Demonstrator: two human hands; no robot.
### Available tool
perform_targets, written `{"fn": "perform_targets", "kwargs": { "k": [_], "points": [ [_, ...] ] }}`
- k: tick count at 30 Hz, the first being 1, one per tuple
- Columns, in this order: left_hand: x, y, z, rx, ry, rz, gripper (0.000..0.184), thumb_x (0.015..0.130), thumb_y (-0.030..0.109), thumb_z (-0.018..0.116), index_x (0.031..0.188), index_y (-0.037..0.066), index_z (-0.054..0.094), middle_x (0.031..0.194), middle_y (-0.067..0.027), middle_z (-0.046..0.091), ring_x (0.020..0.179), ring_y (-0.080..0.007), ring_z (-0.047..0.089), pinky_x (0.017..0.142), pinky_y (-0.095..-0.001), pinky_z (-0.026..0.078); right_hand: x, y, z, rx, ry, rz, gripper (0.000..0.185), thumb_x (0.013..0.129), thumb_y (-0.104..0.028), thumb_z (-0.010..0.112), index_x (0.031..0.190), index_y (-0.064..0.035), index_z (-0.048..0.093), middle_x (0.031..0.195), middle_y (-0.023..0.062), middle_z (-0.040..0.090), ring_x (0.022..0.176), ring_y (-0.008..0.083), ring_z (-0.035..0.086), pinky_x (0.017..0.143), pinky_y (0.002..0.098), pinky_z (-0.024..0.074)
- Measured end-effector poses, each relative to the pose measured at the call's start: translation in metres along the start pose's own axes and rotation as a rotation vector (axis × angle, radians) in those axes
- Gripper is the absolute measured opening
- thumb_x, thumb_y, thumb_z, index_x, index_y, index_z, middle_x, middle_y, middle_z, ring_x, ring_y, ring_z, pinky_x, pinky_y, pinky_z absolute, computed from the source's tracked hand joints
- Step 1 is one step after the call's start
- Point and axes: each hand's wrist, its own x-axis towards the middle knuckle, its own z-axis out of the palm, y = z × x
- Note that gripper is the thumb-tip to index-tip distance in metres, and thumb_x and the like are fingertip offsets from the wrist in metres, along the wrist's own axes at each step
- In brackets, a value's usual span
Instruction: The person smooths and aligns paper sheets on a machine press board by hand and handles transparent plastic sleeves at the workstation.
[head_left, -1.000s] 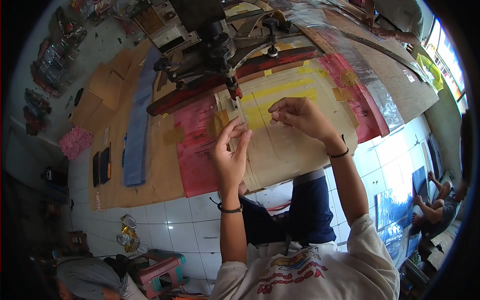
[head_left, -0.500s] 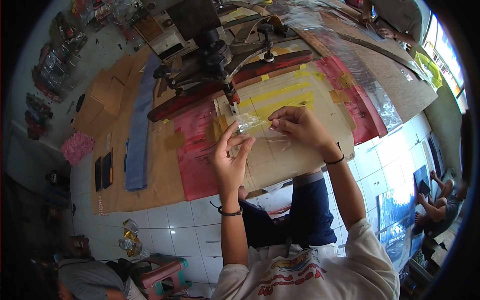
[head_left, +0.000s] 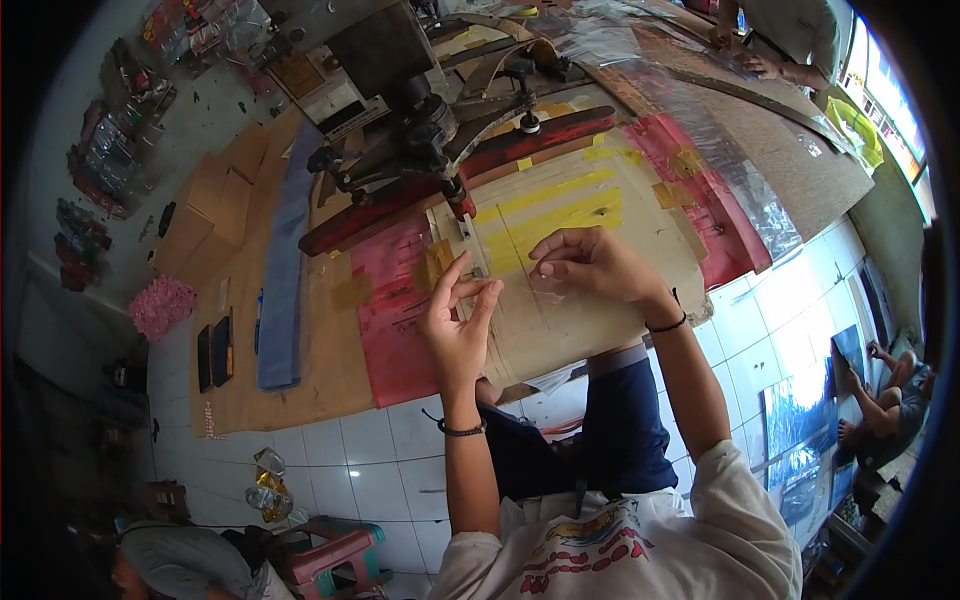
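Note:
My left hand (head_left: 459, 320) is raised over the near left part of the tan board (head_left: 590, 330), index finger up, with thumb and another finger brought together. Opposite it, my right hand (head_left: 598, 268) pinches with thumb and forefinger. A thin clear plastic piece (head_left: 552, 292) shows faintly by the right fingertips; its outline is hard to follow against the board, and it seems to span toward the left fingers. Just beyond the hands, yellow tape strips (head_left: 560, 205) lie on the board. The red-tipped press rod (head_left: 460, 198) stands close above the left hand.
A black press machine (head_left: 425, 130) with a long red bar (head_left: 375, 205) spans the table's back. Red sheets (head_left: 392, 330) flank the board. At left lie a blue strip (head_left: 280, 320), phones (head_left: 213, 350) and a cardboard box (head_left: 205, 205). Other people sit or work around.
The clear plastic between my hands was glossy and plain to see; now it shows only faintly. My right hand has shifted slightly down and left. The view has tilted a little.

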Motion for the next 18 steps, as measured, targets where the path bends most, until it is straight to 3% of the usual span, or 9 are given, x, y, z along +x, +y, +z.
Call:
{"fn": "perform_targets", "kwargs": {
  "k": [4,10,13,18],
  "points": [
    [0.001,0.003,0.002,-0.003,-0.097,-0.020,0.034,0.093,0.015,0.072,0.121,-0.003,0.067,0.086,-0.0072,0.074,0.084,-0.0093,0.066,0.085,-0.0259,0.049,0.000,0.001,0.000,-0.027,-0.007,-0.007,0.025,0.097,-0.011,0.065,0.117,0.0057,0.064,0.106,0.0095,0.073,0.100,0.0141,0.068,0.092,0.0268,0.0528],
    [0.008,0.004,0.011,0.212,-0.135,0.006,0.025,0.096,0.022,0.068,0.100,-0.002,0.073,0.088,-0.0120,0.075,0.084,-0.0190,0.072,0.078,-0.0296,0.052,-0.001,0.006,-0.001,-0.118,0.050,-0.030,0.022,0.098,-0.010,0.062,0.113,0.0054,0.066,0.102,0.0104,0.074,0.097,0.0141,0.069,0.088,0.0276,0.0536],
    [0.010,0.005,0.011,0.217,-0.175,-0.031,0.026,0.097,0.021,0.067,0.103,-0.004,0.073,0.085,-0.0068,0.075,0.081,-0.0102,0.067,0.077,-0.0257,0.051,-0.002,0.005,-0.001,-0.139,0.065,-0.017,0.021,0.098,-0.010,0.062,0.112,0.0053,0.066,0.102,0.0110,0.074,0.095,0.0143,0.070,0.087,0.0277,0.0540],
    [0.012,0.001,0.011,0.242,-0.177,0.045,0.027,0.097,0.022,0.067,0.105,-0.003,0.073,0.088,-0.0090,0.076,0.082,-0.0124,0.069,0.078,-0.0264,0.051,-0.002,0.005,-0.001,-0.151,0.085,0.009,0.021,0.097,-0.010,0.062,0.110,0.0053,0.067,0.100,0.0113,0.074,0.095,0.0144,0.070,0.086,0.0275,0.0539]
  ]
}}
